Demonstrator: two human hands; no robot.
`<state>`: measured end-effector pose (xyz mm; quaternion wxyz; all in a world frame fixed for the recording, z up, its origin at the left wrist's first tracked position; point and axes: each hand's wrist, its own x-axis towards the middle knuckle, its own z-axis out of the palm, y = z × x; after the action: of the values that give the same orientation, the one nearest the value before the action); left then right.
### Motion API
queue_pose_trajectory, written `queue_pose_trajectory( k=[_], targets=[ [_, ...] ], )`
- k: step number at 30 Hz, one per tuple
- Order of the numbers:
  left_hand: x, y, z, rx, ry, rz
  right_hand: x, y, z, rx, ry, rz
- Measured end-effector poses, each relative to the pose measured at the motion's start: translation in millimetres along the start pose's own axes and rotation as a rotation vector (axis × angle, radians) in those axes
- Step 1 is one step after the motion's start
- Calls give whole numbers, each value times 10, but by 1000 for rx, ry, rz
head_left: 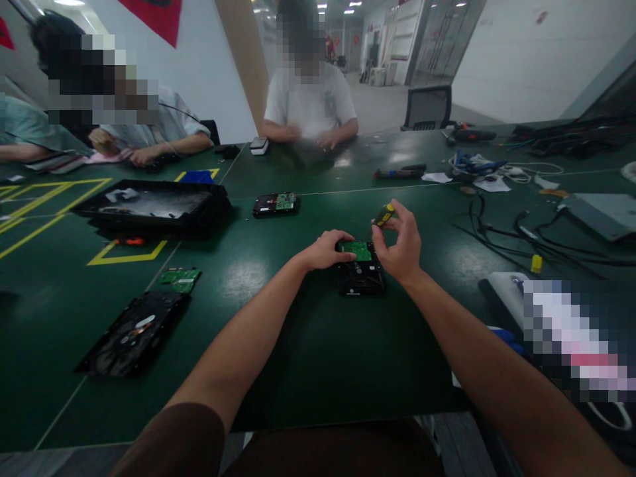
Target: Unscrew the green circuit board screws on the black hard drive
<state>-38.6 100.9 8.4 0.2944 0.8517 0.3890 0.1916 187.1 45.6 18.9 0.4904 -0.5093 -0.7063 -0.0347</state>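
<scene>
A black hard drive (362,278) with a green circuit board (358,250) at its far end lies on the table in front of me. My left hand (329,250) holds the drive's left side, its thumb over the board and its fingers at the far edge. In my right hand (401,242) is a yellow and black screwdriver (383,214), gripped by the handle between thumb and fingers. The screwdriver is tilted above the drive's far right corner. Its tip is too small to make out against the board.
Another hard drive (275,204) lies farther back, and a dark drive casing (134,334) with a loose circuit board (181,279) at left. Stacked black trays (154,202) stand beyond. Cables (501,238) and a grey metal box (606,213) lie right. Co-workers sit across the table.
</scene>
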Motion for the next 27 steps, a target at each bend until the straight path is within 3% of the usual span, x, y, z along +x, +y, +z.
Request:
queue_pose_trajectory(
  k=[12,21,27],
  targets=[
    [-9,25,-21,11,-23,1,6,26,0,-7,103,-41],
    [-19,46,-39,9,-27,-15,24,20,-66,11,251,-163],
    [-29,66,-45,-18,-32,-25,89,201,-230,-103,188,125]
  ],
)
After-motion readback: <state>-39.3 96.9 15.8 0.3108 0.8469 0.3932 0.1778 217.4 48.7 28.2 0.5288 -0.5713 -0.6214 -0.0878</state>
